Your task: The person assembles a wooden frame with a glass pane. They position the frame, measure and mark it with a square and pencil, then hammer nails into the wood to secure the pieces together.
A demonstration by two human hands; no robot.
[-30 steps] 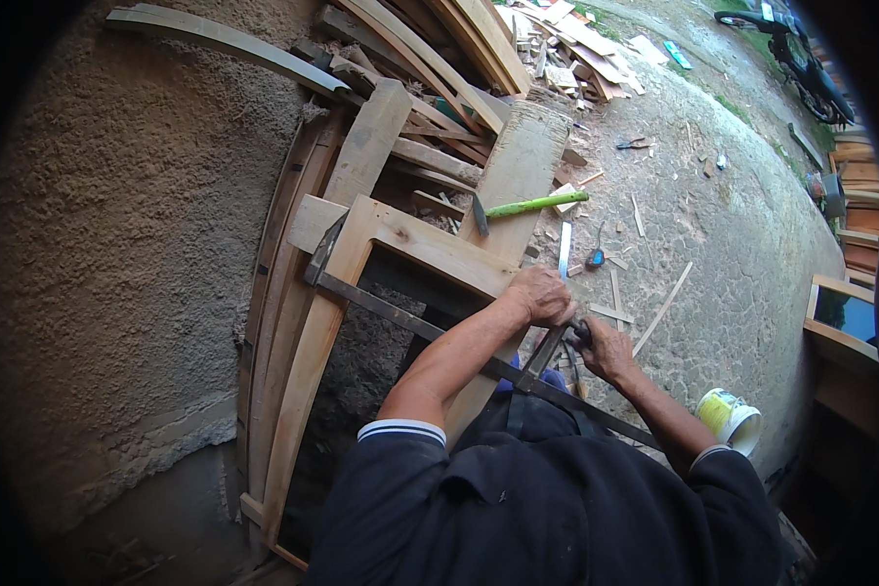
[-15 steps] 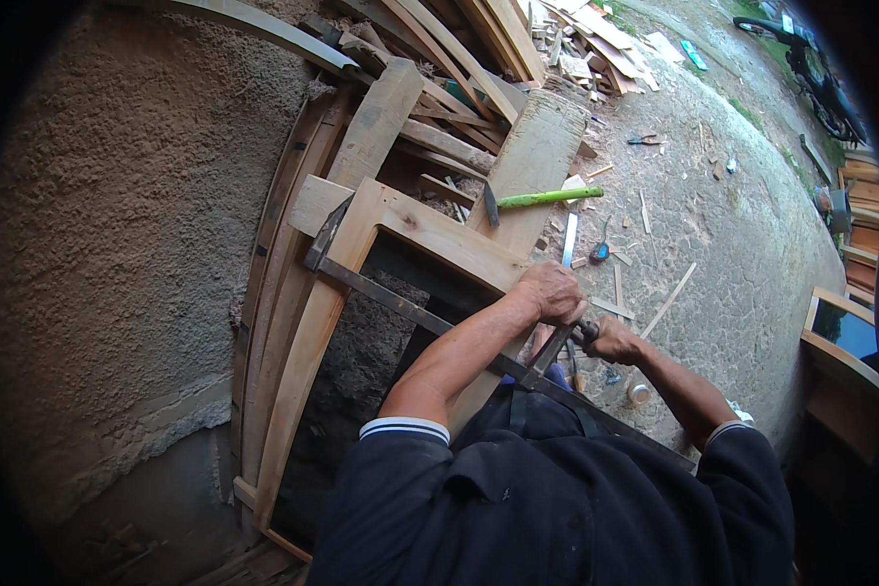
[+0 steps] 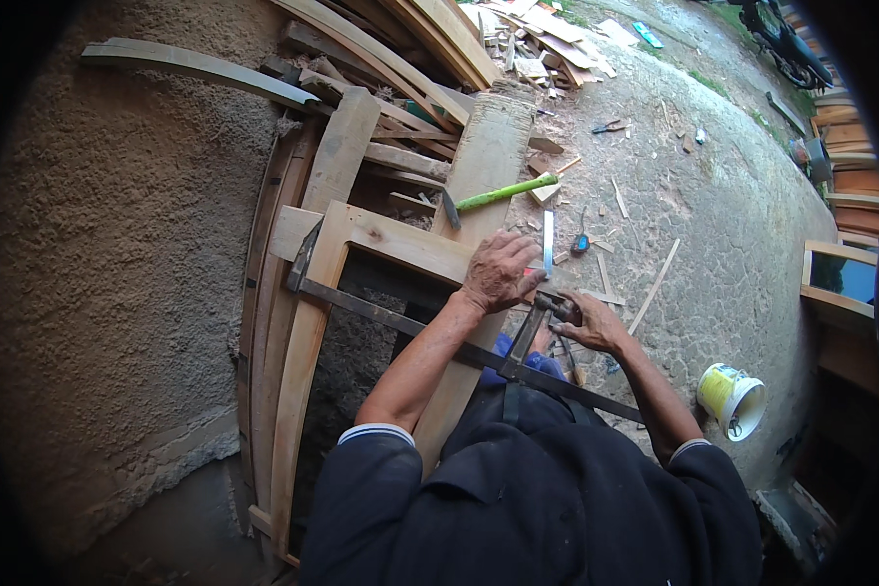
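Note:
A wooden frame (image 3: 407, 244) lies in front of me, its far rail running under my left hand. A dark metal bar clamp (image 3: 391, 317) spans it, one jaw against the frame's left outer side and the other near its right side. My left hand (image 3: 501, 272) is open, palm down at the frame's right corner, fingers loosely spread. Beside it, my right hand (image 3: 594, 322) has thumb and fingers round the bar clamp's screw end. A hammer (image 3: 506, 193) with a green handle rests on the plank (image 3: 483, 146) beyond my left hand.
A rough wall (image 3: 156, 254) rises at the left. Stacked timber (image 3: 391, 59) and a scrap pile (image 3: 547, 39) are at the far side. On the ground lie a tape measure (image 3: 581, 244), pliers (image 3: 610, 126) and thin wood strips. A white bucket (image 3: 731, 400) lies tipped at the right.
My left hand has opened out from its closed grip near the clamp and moved left onto the frame's corner. My right hand stays at the screw. The view has shifted, showing the bucket.

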